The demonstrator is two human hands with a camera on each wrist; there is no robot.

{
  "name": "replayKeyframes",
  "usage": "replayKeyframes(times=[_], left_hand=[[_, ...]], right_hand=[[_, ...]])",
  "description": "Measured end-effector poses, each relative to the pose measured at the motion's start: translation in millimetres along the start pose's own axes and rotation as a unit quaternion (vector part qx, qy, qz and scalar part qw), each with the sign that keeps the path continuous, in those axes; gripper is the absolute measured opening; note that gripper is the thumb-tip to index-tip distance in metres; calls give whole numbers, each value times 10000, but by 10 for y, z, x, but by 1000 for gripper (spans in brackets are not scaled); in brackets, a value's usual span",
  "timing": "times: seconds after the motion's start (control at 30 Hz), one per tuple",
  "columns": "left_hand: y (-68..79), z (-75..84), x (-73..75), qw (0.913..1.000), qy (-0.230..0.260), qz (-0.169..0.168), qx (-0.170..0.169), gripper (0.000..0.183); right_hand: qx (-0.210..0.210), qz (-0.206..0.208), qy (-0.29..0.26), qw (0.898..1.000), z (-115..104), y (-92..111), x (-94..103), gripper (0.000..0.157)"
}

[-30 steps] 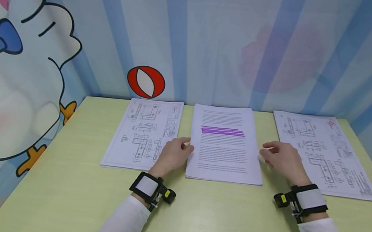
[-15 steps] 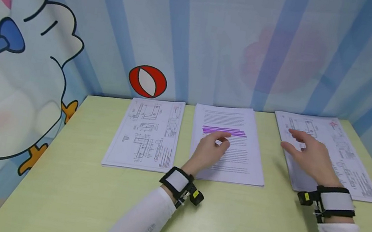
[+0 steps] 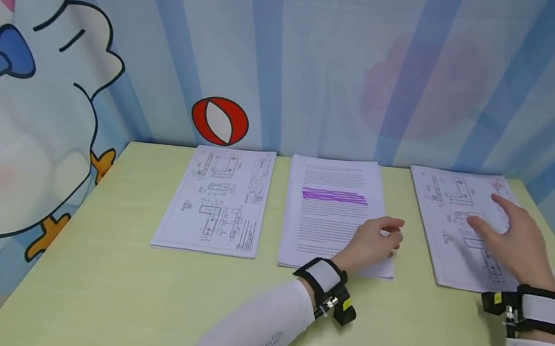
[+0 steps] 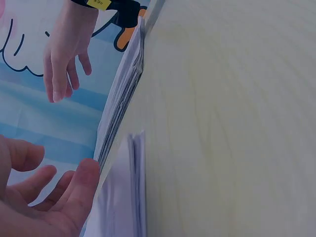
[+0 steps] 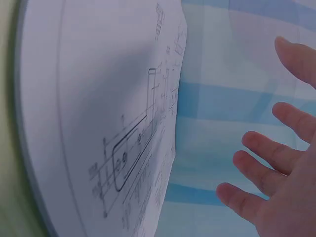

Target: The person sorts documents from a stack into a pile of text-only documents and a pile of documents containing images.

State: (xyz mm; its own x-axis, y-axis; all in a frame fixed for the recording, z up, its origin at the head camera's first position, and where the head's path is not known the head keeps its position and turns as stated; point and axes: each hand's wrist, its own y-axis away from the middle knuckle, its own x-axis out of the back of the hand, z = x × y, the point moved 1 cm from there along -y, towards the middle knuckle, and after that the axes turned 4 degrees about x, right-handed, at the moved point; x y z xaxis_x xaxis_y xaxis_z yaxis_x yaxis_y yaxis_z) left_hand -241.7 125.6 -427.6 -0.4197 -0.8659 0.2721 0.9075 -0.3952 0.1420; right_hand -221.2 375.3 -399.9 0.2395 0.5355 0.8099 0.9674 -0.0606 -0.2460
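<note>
In the head view, my left hand [image 3: 374,241] hovers over the lower right of the middle paper stack [image 3: 331,175], holding nothing. That stack carries printed text with a purple scribble across several lines. My right hand [image 3: 519,241] is above the right paper stack [image 3: 440,247], printed with technical drawings and a small red mark at its top corner. In the right wrist view, the fingers [image 5: 269,148] are spread and apart from the drawing sheet [image 5: 113,98]. The left wrist view has the left fingers [image 4: 74,197] beside the stack's edge; they hold nothing.
Another stack of drawings [image 3: 213,199] lies at the left on the pale yellow-green table [image 3: 101,290]. Behind the table hangs a blue striped backdrop [image 3: 321,71] with cartoon figures and a red ball print [image 3: 220,121].
Both hands have moved right: the left from the middle stack's left edge across to its right side, the right from beside that stack to over the right stack. The papers have stayed in place.
</note>
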Motion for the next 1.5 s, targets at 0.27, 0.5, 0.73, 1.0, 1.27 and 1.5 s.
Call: replayKeyframes(times=[0.27,0.5,0.73,1.0,1.27,1.5], left_hand=[[-32,42,-364,9898,1087,-93,920,38],[-36,45,-486,9773,1617,-152,1361,42],[-30,19,-584,9678,2062,-292,1415,43],[-56,22,-628,9622,2222,-182,1564,42],[-115,-8,-644,9611,2311,-155,1505,42],[-111,23,-617,9640,2175,-161,1520,40]], right_hand=[[-885,-368,263,9950,392,93,20,93],[-1865,-668,431,9792,641,176,27,96],[-2221,-812,439,9706,684,175,-34,90],[-2270,-793,592,9689,611,174,-48,82],[-2023,-970,785,9713,532,169,-36,78],[-1842,-1005,766,9747,510,163,-23,80]])
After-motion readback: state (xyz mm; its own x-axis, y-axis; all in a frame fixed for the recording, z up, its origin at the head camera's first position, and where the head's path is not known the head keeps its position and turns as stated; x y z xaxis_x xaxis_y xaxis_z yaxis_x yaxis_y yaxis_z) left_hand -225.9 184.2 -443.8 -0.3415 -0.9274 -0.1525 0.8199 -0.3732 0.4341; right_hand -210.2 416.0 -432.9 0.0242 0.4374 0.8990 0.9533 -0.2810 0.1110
